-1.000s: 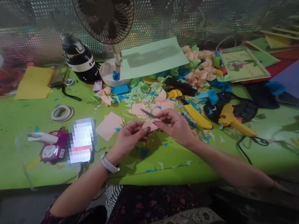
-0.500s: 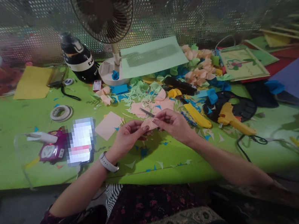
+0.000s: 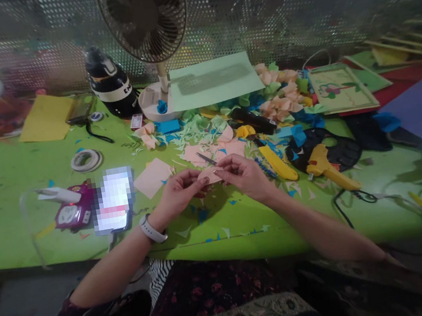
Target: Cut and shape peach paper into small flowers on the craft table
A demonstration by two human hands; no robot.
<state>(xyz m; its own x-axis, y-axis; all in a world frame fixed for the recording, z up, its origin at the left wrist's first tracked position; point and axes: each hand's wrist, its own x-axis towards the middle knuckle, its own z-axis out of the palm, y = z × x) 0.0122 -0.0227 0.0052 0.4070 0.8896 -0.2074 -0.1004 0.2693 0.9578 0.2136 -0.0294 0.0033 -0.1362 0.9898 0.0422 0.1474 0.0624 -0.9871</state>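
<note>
My left hand [image 3: 180, 191] and my right hand [image 3: 245, 175] meet over the green table [image 3: 3, 176], both pinching a small peach paper piece [image 3: 210, 175] between fingertips. A white watch sits on my left wrist. Just beyond the hands lie scissors [image 3: 207, 158] on a heap of peach paper cut-outs [image 3: 225, 147]. A peach paper square [image 3: 153, 177] lies flat to the left of my left hand.
A phone [image 3: 113, 198] and a pink device [image 3: 71, 212] lie at the left, with a tape roll [image 3: 85, 160] behind. A fan [image 3: 146, 23] and dark bottle [image 3: 112, 85] stand at the back. A yellow glue gun [image 3: 328, 168] and yellow cutter [image 3: 279, 164] lie at the right among scraps.
Both hands stay together on the paper piece; the fingers shift only slightly as they work it.
</note>
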